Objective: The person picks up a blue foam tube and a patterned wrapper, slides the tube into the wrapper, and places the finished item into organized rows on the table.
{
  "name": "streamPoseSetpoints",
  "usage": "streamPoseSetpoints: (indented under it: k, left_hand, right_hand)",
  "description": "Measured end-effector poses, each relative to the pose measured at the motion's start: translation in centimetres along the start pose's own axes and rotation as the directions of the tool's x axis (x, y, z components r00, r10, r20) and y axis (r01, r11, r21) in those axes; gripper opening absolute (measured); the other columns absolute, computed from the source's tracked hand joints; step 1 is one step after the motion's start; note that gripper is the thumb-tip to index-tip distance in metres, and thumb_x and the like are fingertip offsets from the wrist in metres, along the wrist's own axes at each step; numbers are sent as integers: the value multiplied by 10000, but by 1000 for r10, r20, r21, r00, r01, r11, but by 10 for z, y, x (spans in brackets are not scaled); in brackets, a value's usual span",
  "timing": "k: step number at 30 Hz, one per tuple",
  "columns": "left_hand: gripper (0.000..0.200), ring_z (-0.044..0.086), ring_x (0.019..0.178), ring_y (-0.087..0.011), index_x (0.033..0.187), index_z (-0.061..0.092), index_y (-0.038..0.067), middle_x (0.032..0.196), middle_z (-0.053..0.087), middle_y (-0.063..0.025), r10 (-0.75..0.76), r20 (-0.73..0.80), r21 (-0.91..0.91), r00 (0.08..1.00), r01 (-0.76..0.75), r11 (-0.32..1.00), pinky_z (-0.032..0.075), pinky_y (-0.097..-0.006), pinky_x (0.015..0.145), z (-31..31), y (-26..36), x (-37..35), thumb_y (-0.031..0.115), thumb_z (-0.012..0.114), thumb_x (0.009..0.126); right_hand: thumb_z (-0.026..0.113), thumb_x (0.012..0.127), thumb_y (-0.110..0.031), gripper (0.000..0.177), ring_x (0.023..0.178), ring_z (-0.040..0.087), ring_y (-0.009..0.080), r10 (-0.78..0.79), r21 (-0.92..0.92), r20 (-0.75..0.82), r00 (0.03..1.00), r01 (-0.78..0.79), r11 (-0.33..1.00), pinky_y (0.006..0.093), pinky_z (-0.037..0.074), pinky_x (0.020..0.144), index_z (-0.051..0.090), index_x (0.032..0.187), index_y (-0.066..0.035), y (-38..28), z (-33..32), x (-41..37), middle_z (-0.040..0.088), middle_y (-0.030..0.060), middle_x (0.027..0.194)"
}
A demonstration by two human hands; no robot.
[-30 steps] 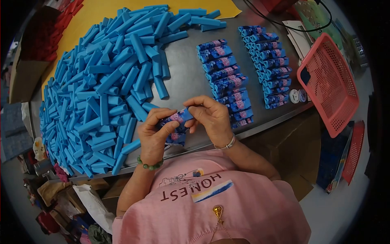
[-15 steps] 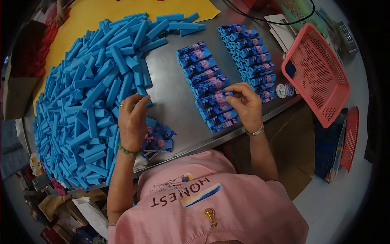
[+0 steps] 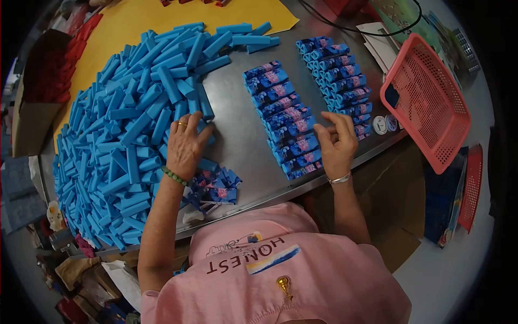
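My left hand (image 3: 186, 143) reaches over the edge of a big heap of blue foam sticks (image 3: 129, 135), its fingers apart and bent down at the nearest sticks. Under its wrist lies a loose bunch of dark blue printed wrappers (image 3: 218, 186). Just beside a row of foam sticks wrapped in blue and pink printed bands (image 3: 286, 121) is my right hand (image 3: 339, 143), thumb and fingers parted with nothing visible between them. Farther right stands a second stacked row of wrapped sticks (image 3: 340, 75).
A pink perforated basket (image 3: 426, 102) rests at the table's right edge, near two small round discs (image 3: 380, 125). Yellow sheeting (image 3: 108, 48) runs under the heap's far side. A box of red items (image 3: 43, 81) stands at far left. A black cable (image 3: 345, 27) crosses the back.
My right hand has drawn off the near wrapped row, and its pinch has opened. My left hand has shifted forward onto the foam heap's edge. The whole view has moved slightly.
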State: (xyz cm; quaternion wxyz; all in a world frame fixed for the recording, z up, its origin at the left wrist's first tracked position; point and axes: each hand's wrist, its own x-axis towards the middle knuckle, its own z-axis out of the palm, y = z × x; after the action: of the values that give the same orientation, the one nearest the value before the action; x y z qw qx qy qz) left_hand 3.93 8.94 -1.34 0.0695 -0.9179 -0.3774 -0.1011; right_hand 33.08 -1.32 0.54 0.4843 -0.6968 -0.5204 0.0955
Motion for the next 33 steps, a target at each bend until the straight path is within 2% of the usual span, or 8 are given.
streamPoseSetpoints:
  k: [6, 8, 9, 11, 16, 21, 31, 33]
  left_hand:
    - [352, 539, 1015, -284, 1054, 600, 83, 1150, 547, -112, -176, -111, -451, 978, 108, 886, 432, -385, 837, -21, 12, -15, -12, 623, 715]
    - [315, 549, 1058, -224, 1109, 575, 48, 1170, 564, -100, -372, 88, -851, 924, 264, 454, 423, -315, 900, -30, 23, -23, -17, 606, 802]
    - [315, 549, 1058, -224, 1109, 575, 48, 1170, 564, -100, -382, 88, -849, 920, 269, 454, 423, -315, 900, -37, 28, -27, -17, 606, 802]
    - [267, 573, 953, -205, 1126, 574, 32, 1130, 587, -104, -375, 338, -924, 863, 379, 40, 442, -300, 842, -47, 36, -35, 40, 597, 860]
    - [248, 549, 931, -163, 1109, 584, -3, 1040, 593, -83, -355, 160, -968, 921, 216, 124, 431, -273, 829, -43, 44, -48, 93, 615, 882]
    - [238, 540, 914, -146, 1088, 605, -22, 998, 579, -74, -319, 330, -940, 889, 277, -200, 423, -241, 804, -43, 48, -59, 113, 619, 893]
    - [256, 558, 879, -149, 1086, 611, -17, 998, 602, -76, -533, 368, -929, 762, 331, -168, 451, -261, 779, -53, 39, -71, 84, 655, 856]
    - [329, 566, 878, -175, 1097, 605, -7, 998, 605, -95, -435, 194, -847, 879, 374, 378, 453, -279, 778, -55, 27, -83, 104, 705, 803]
  right_hand:
    - [643, 793, 46, 199, 676, 541, 82, -19, 372, 240, 971, -73, 925, 209, 443, 579, 650, 989, 6, -40, 13, -14, 580, 43, 891]
    - [641, 781, 59, 225, 678, 566, 91, -87, 364, 330, 940, -41, 931, 207, 455, 588, 647, 1000, 8, -51, 26, -21, 589, 60, 904]
    - [645, 775, 61, 244, 682, 577, 96, -138, 388, 372, 918, -19, 921, 205, 458, 588, 648, 1013, 6, -56, 35, -25, 592, 67, 932]
    - [649, 769, 62, 263, 686, 589, 102, -193, 419, 421, 886, -1, 908, 202, 462, 588, 648, 1025, 4, -67, 49, -29, 596, 75, 960]
    - [695, 746, 30, 368, 702, 596, 109, -261, 517, 471, 843, -25, 855, 214, 477, 584, 634, 1106, -18, -92, 59, -27, 591, 90, 1025]
    - [721, 736, -1, 400, 726, 585, 118, -347, 522, 493, 798, 48, 852, 221, 474, 578, 627, 1124, -29, -93, 66, -31, 593, 86, 1020]
    - [672, 789, 34, 260, 704, 562, 77, -163, 454, 517, 840, -108, 885, 193, 459, 546, 656, 1044, -13, -82, 58, -28, 578, 52, 936]
    - [630, 835, 39, 196, 672, 582, 68, -80, 445, 542, 837, -205, 872, 174, 472, 531, 653, 1026, 3, -74, 57, -28, 568, 43, 919]
